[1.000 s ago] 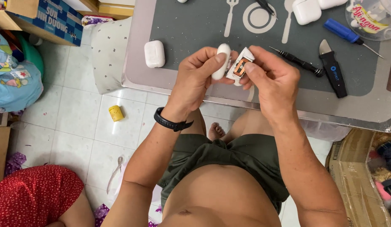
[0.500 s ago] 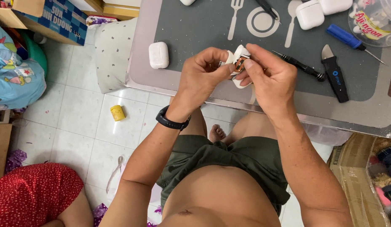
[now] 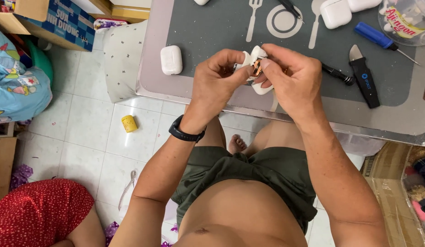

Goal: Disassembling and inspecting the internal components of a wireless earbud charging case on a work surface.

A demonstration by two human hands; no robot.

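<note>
While both hands meet just above the near edge of the table (image 3: 185, 93), the left hand (image 3: 217, 82) and the right hand (image 3: 290, 77) together pinch a small white earbud case (image 3: 257, 68) that is opened up, a bit of copper-coloured inner part showing between the fingertips. The left hand grips its left side with thumb and forefinger; the right hand closes over its right side, its fingers curled around the shell. The case hangs over the dark grey mat (image 3: 221, 27), close to the mat's front border and not resting on it. A black watch (image 3: 186, 132) sits on the left wrist. To the left, a second white case (image 3: 171, 59) lies near the mat's left edge, well apart from the hands, with bare mat between. To the right, a black screwdriver (image 3: 337, 74) lies just beside the right hand, then a black pry tool (image 3: 364, 77) and a blue screwdriver (image 3: 379, 40) farther off. Another white case (image 3: 335, 13) lies at the far side. Below the table's edge the tiled floor (image 3: 84, 128) holds a small yellow cap (image 3: 129, 123).
</note>
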